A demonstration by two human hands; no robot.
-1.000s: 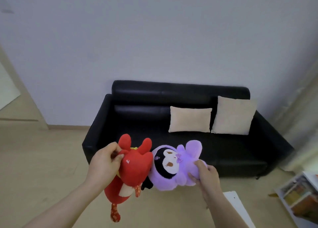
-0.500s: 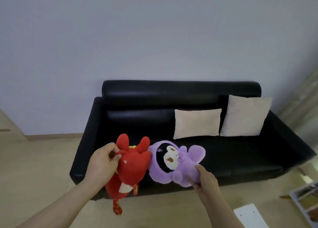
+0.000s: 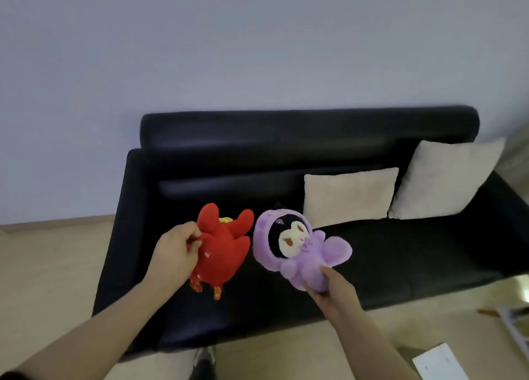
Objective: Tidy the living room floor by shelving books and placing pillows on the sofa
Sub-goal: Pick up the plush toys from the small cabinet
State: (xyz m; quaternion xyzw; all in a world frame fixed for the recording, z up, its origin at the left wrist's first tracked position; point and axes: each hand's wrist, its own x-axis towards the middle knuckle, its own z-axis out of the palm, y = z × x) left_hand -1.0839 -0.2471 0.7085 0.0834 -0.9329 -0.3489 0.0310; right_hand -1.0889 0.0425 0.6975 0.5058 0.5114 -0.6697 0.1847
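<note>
Holding two soft toys over the sofa point(image 3: 400, 259), I have one in each of my hands. My left hand point(image 3: 176, 250) grips the red plush toy point(image 3: 226, 253) by its side, fingers curled into the fluff. My right hand point(image 3: 332, 291) holds the purple plush toy point(image 3: 297, 248) at its bottom end, thumb on top. The hands are apart, and the toys hang side by side, close together.

Both toys are above the left part of the black seat. I cannot tell if they touch it. The seat lies just below and a little ahead of my hands. The red toy points its ears at the backrest and its feet at me. The purple toy leans, head toward the backrest, feet toward my right hand.

A small cream pillow point(image 3: 349, 196) and a big cream pillow point(image 3: 446, 176) lean on the backrest further right. My right hand is nearer them. Both arms reach forward, a bit bent. I think the next move is to lower the toys onto the free seat, left of the pillows.
</note>
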